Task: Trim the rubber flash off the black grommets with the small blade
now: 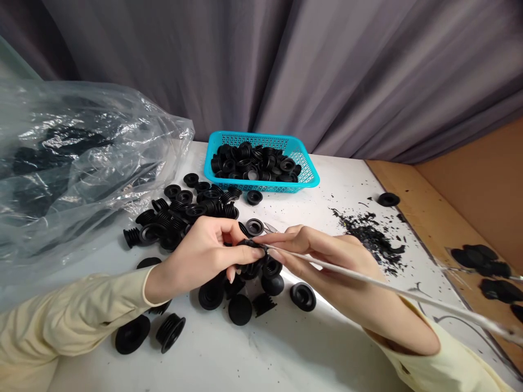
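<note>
A: Noting hand positions. What is the left hand (200,256) doing?

B: Its fingers (245,251) are closing on a black ribbed rubber part (255,256), holding it just above the white counter (286,348), near the centre of the view.

A: And the right hand (327,261)?

B: Its fingers are pinching together on a thin white tool (368,277), whose tip is meeting the rubber part. The tool's long handle is running back over the right wrist toward the lower right edge.

A: What is lying around the hands?

B: Loose black rubber parts (183,212) are piling up behind the left hand, and more are sitting on the counter beneath and in front of both hands. A turquoise basket (310,177) at the back is holding more of them. A clear plastic bag (73,163) is lying at the left with dark pieces inside. Black trimmings (371,237) are scattering to the right of the right hand
</note>
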The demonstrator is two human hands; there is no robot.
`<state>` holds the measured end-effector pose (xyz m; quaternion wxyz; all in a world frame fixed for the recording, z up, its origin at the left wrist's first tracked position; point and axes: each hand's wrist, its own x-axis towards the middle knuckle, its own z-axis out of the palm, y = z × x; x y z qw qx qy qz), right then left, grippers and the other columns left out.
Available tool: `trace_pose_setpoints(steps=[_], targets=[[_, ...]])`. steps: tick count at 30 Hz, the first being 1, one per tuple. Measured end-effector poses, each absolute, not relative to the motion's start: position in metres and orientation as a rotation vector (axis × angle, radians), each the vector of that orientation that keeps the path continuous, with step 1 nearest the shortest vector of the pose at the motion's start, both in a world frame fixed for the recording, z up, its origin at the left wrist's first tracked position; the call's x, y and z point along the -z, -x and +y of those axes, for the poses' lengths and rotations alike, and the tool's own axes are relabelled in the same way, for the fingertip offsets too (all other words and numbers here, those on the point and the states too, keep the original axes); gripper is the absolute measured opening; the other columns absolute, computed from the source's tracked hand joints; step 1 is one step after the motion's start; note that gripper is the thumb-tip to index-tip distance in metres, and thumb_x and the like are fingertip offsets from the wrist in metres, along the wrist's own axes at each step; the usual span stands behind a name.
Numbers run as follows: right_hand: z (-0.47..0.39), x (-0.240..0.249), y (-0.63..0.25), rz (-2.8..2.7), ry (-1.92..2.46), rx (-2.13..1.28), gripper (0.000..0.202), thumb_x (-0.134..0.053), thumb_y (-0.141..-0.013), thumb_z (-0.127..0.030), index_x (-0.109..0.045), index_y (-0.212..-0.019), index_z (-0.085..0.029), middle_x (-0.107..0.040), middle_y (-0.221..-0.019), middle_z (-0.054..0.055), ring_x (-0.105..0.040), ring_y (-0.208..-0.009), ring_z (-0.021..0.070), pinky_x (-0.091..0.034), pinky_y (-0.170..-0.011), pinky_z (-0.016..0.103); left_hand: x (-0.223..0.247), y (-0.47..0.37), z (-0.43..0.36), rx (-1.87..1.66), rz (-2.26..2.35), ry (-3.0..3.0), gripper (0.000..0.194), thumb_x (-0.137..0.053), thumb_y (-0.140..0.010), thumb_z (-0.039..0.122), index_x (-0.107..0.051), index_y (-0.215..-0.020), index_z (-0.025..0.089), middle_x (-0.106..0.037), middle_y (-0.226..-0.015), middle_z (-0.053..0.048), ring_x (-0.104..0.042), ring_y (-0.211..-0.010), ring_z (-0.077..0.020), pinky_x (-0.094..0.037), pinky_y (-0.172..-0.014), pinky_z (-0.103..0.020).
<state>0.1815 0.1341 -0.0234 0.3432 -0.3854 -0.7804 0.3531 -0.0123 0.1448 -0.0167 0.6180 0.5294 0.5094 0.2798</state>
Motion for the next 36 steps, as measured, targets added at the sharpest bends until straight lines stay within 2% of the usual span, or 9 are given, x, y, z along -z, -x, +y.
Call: trace_pose_setpoints(steps=[4, 7, 11, 14, 21, 31, 36], targets=[[0.129, 0.033, -0.175, -2.017, 0.969, -0.743, 0.013, -0.057, -0.089, -0.011, -0.063, -0.092, -0.022, -0.07, -0.088, 0.002, -0.057, -0.067, 0.0141, -0.049, -0.057, 0.024, 0.019, 0.012, 0.145, -0.657, 1.171, -1.217, 0.022, -0.068, -0.071, 0.021, -0.052, -0.057, 0.012, -0.055, -0.053, 0.004, -0.049, -0.038, -0.0047, -0.034, -0.038, -0.016], [0.127, 0.035, -0.174, -2.002, 1.0, -0.757, 0.011, -0.056, -0.09, -0.012, -0.062, -0.088, -0.022, -0.07, -0.089, 0.003, -0.058, -0.066, 0.0141, -0.048, -0.056, 0.024, 0.019, 0.012, 0.145, -0.657, 1.169, -1.235, 0.024, -0.069, -0.071, 0.023, -0.052, -0.057, 0.013, -0.055, -0.053, 0.004, -0.05, -0.039, -0.0053, -0.035, -0.038, -0.016], [0.13, 0.031, -0.177, -1.886, 0.988, -0.891, 0.014, -0.058, -0.09, -0.018, -0.059, -0.077, -0.021, -0.072, -0.093, 0.004, -0.067, -0.073, 0.0168, -0.048, -0.052, 0.024, 0.016, 0.013, 0.144, -0.669, 1.167, -1.238, 0.025, -0.069, -0.07, 0.023, -0.051, -0.056, 0.013, -0.052, -0.052, 0.004, -0.05, -0.04, -0.0059, -0.037, -0.038, -0.017], [0.134, 0.028, -0.178, -1.824, 0.937, -1.01, 0.022, -0.06, -0.09, -0.021, -0.053, -0.069, -0.02, -0.073, -0.095, 0.006, -0.069, -0.079, 0.0195, -0.051, -0.053, 0.024, 0.014, 0.013, 0.144, -0.68, 1.159, -1.235, 0.025, -0.069, -0.07, 0.022, -0.05, -0.056, 0.014, -0.052, -0.052, 0.005, -0.049, -0.039, -0.0058, -0.036, -0.038, -0.017], [0.138, 0.022, -0.18, -1.786, 0.973, -1.143, 0.026, -0.061, -0.088, -0.028, -0.055, -0.065, -0.02, -0.073, -0.096, 0.008, -0.07, -0.085, 0.0246, -0.057, -0.062, 0.031, 0.011, 0.013, 0.143, -0.678, 1.177, -1.241, 0.026, -0.069, -0.069, 0.023, -0.05, -0.055, 0.014, -0.051, -0.051, 0.005, -0.049, -0.038, -0.0063, -0.035, -0.037, -0.017], [0.136, 0.023, -0.182, -1.878, 0.913, -1.061, 0.025, -0.058, -0.09, -0.02, -0.05, -0.067, -0.02, -0.073, -0.099, 0.005, -0.07, -0.079, 0.02, -0.051, -0.053, 0.024, 0.016, 0.014, 0.143, -0.674, 1.161, -1.257, 0.027, -0.069, -0.07, 0.026, -0.049, -0.056, 0.015, -0.051, -0.052, 0.004, -0.048, -0.041, -0.0069, -0.035, -0.039, -0.019], [0.136, 0.023, -0.181, -1.827, 0.943, -1.07, 0.024, -0.06, -0.09, -0.02, -0.051, -0.068, -0.022, -0.073, -0.098, -0.001, -0.07, -0.076, 0.0164, -0.05, -0.055, 0.022, 0.015, 0.013, 0.142, -0.691, 1.162, -1.282, 0.027, -0.067, -0.072, 0.027, -0.047, -0.058, 0.016, -0.048, -0.054, 0.005, -0.045, -0.044, -0.0063, -0.033, -0.041, -0.019]])
